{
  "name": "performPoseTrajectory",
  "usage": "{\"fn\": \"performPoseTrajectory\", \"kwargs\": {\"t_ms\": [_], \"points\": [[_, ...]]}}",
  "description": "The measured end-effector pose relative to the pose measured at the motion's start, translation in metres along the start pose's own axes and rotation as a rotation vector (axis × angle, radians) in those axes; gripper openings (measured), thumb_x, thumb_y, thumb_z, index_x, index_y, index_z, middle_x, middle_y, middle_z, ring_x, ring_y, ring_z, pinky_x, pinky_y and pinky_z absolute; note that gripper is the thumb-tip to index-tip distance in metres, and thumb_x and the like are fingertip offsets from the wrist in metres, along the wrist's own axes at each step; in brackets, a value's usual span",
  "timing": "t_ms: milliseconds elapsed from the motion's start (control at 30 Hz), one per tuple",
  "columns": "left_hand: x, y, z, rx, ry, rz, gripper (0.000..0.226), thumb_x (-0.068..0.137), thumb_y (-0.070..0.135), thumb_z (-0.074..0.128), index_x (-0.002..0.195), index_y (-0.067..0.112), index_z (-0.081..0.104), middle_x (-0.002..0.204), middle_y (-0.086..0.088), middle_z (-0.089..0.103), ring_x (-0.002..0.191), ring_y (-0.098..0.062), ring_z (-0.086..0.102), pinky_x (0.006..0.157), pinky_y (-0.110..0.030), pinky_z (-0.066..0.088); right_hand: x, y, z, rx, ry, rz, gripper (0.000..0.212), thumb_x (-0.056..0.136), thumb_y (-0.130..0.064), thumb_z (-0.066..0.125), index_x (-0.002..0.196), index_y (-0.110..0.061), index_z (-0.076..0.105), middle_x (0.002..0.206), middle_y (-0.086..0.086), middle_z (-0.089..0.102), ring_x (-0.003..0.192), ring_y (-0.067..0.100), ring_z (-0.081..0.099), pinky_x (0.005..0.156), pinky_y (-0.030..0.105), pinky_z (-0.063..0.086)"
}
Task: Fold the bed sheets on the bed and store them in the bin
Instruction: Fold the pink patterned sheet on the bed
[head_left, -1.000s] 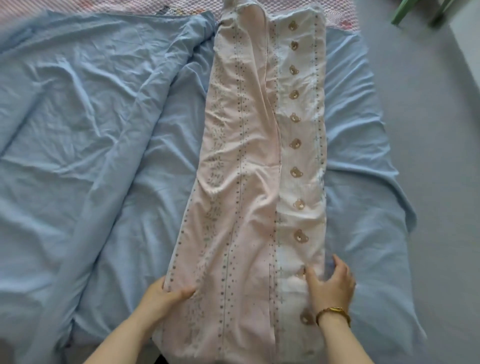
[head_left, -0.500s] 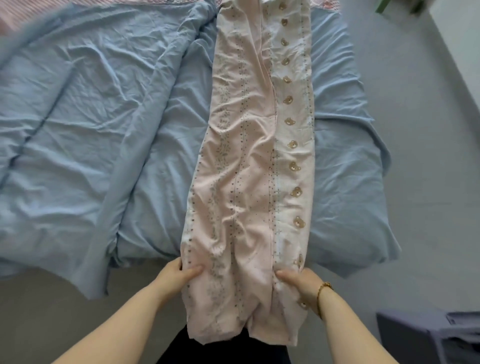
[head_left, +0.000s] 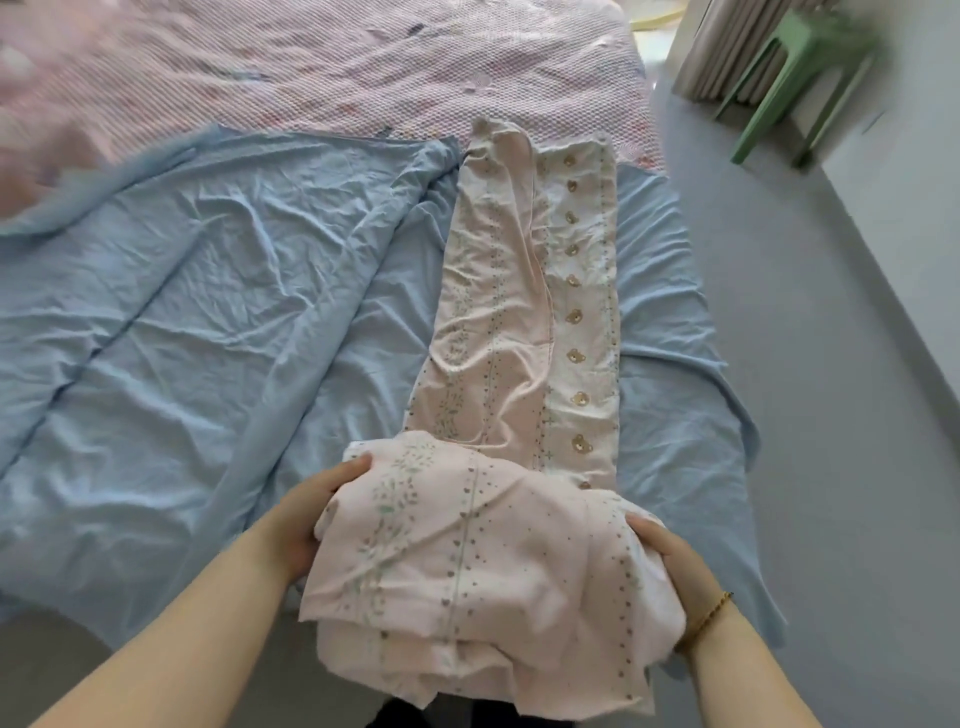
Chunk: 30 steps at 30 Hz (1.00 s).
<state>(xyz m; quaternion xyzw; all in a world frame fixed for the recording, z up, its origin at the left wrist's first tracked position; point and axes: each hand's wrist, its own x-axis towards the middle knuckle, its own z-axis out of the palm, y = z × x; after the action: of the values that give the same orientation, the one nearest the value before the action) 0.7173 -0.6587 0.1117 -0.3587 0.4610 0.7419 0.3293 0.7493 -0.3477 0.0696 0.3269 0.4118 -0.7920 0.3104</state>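
Head view: a long folded pink bed sheet (head_left: 524, 322), printed with teddy-bear faces, dots and leafy sprigs, lies as a strip on a rumpled blue sheet (head_left: 208, 312) on the bed. Its near end is bunched between both hands. The left hand (head_left: 311, 514) grips the left edge. The right hand (head_left: 670, 561), wearing a gold bead bracelet (head_left: 706, 621), grips the right. A green stool (head_left: 795, 78) stands beyond.
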Motion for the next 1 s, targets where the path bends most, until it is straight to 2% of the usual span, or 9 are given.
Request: {"fn": "performPoseTrajectory", "kwargs": {"t_ms": [133, 267, 367, 433, 500, 567, 667, 800, 1000], "points": [[0.029, 0.057, 0.037, 0.004, 0.049, 0.031, 0.040, 0.094, 0.035, 0.042, 0.099, 0.001, 0.062, 0.080, -0.018, 0.071, 0.061, -0.027, 0.069, 0.075, -0.039, 0.046, 0.030, -0.065, 0.015, -0.019, -0.036, -0.015, 0.029, 0.072, -0.032, 0.069, 0.090, -0.010, 0.076, 0.096, 0.016, 0.069, 0.085, 0.031, 0.067, 0.077, 0.038, 0.053], [0.073, 0.129, 0.089, 0.057, 0.053, 0.165, 0.035, 0.098, 0.022, 0.034, 0.082, 0.002, 0.058, 0.056, -0.009, 0.068, 0.047, -0.017, 0.065, 0.061, -0.029, 0.048, 0.079, -0.151, 0.035, -0.073, 0.045, -0.074, 0.052, 0.093, -0.020, 0.037, 0.054, -0.008, 0.071, 0.056, 0.008, 0.062, 0.050, 0.020, 0.062, 0.051, 0.026, 0.050], [0.110, 0.191, 0.128, 0.100, 0.033, 0.278, 0.039, 0.100, 0.019, 0.029, 0.075, 0.002, 0.053, 0.047, -0.008, 0.063, 0.053, -0.018, 0.064, 0.048, -0.021, 0.048, 0.116, -0.225, 0.063, -0.057, 0.011, -0.177, 0.053, 0.089, -0.013, 0.051, 0.038, -0.006, 0.063, 0.042, 0.006, 0.055, 0.037, 0.016, 0.056, 0.037, 0.017, 0.044], [0.140, 0.237, 0.148, 0.019, -0.002, 0.360, 0.040, 0.101, 0.028, 0.028, 0.080, 0.005, 0.051, 0.055, -0.006, 0.066, 0.064, -0.019, 0.061, 0.057, -0.025, 0.051, 0.140, -0.280, 0.084, -0.025, -0.010, -0.251, 0.028, 0.046, -0.012, 0.084, 0.034, -0.002, 0.061, 0.041, 0.007, 0.058, 0.034, 0.013, 0.057, 0.030, 0.017, 0.041], [0.170, 0.283, 0.161, -0.128, -0.096, 0.507, 0.036, 0.102, 0.033, 0.026, 0.090, 0.011, 0.051, 0.079, -0.002, 0.065, 0.074, -0.013, 0.060, 0.063, -0.024, 0.054, 0.163, -0.321, 0.102, 0.021, -0.137, -0.304, 0.045, 0.035, -0.025, 0.086, 0.058, 0.009, 0.068, 0.061, 0.026, 0.065, 0.047, 0.010, 0.064, 0.043, 0.025, 0.051], [0.199, 0.315, 0.160, -0.071, -0.078, 0.647, 0.031, 0.102, 0.034, 0.024, 0.121, 0.025, 0.047, 0.116, 0.002, 0.058, 0.105, -0.012, 0.056, 0.086, -0.031, 0.047, 0.192, -0.351, 0.099, 0.061, -0.047, -0.278, 0.058, 0.091, -0.031, 0.049, 0.115, 0.021, 0.047, 0.105, 0.042, 0.056, 0.077, 0.001, 0.065, 0.075, 0.032, 0.052], [0.239, 0.305, 0.135, 0.393, 0.216, 0.605, 0.041, 0.101, 0.024, 0.031, 0.142, 0.018, 0.032, 0.148, -0.003, 0.033, 0.136, -0.018, 0.031, 0.099, -0.028, 0.029, 0.233, -0.364, 0.085, -0.272, 0.521, -0.657, 0.043, 0.102, -0.010, 0.017, 0.145, -0.010, 0.018, 0.146, 0.011, 0.035, 0.131, 0.023, 0.039, 0.101, 0.030, 0.034], [0.276, 0.220, 0.091, 0.541, 0.350, 0.297, 0.041, 0.096, 0.024, 0.045, 0.135, 0.011, 0.041, 0.141, -0.012, 0.042, 0.116, -0.023, 0.049, 0.086, -0.030, 0.039, 0.273, -0.289, 0.040, -0.631, 0.538, -0.404, 0.047, 0.096, -0.001, 0.039, 0.142, -0.004, 0.027, 0.145, 0.014, 0.034, 0.134, 0.027, 0.034, 0.107, 0.031, 0.027], [0.256, 0.166, 0.081, 0.177, 0.028, 0.222, 0.057, 0.062, 0.068, 0.064, 0.104, 0.030, 0.055, 0.087, 0.014, 0.070, 0.084, -0.006, 0.063, 0.063, -0.021, 0.053, 0.252, -0.203, 0.036, -0.624, 0.642, -0.271, 0.062, 0.084, -0.008, 0.063, 0.137, -0.003, 0.032, 0.128, 0.011, 0.047, 0.122, 0.030, 0.044, 0.097, 0.033, 0.036]]}}
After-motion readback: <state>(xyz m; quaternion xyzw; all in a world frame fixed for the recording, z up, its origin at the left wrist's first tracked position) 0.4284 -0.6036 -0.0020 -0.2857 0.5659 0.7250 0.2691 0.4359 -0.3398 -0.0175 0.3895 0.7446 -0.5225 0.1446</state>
